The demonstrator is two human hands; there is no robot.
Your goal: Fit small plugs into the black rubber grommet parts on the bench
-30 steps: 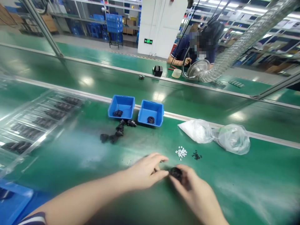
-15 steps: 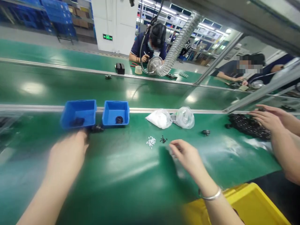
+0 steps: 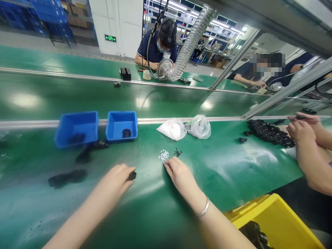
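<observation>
My left hand (image 3: 118,178) rests on the green belt with its fingers curled round a small black part (image 3: 132,175). My right hand (image 3: 178,174), a bracelet on its wrist, reaches with its fingertips to a small heap of white pieces (image 3: 163,155); whether it pinches one I cannot make out. A heap of tiny black pieces (image 3: 177,152) lies just beyond. Several black fittings (image 3: 66,177) lie blurred to the left of my left hand.
Two blue bins (image 3: 76,128) (image 3: 121,125) stand by the belt's rail, each with black rings inside. Two plastic bags (image 3: 186,128) lie to their right. A yellow crate (image 3: 275,221) is at the near right. A co-worker's hands (image 3: 302,129) work over black parts (image 3: 269,133) at the right.
My left hand has drawn back from the blue bins to the near belt, now holding a black part. My right hand has moved left to the white pieces. The view swung slightly.
</observation>
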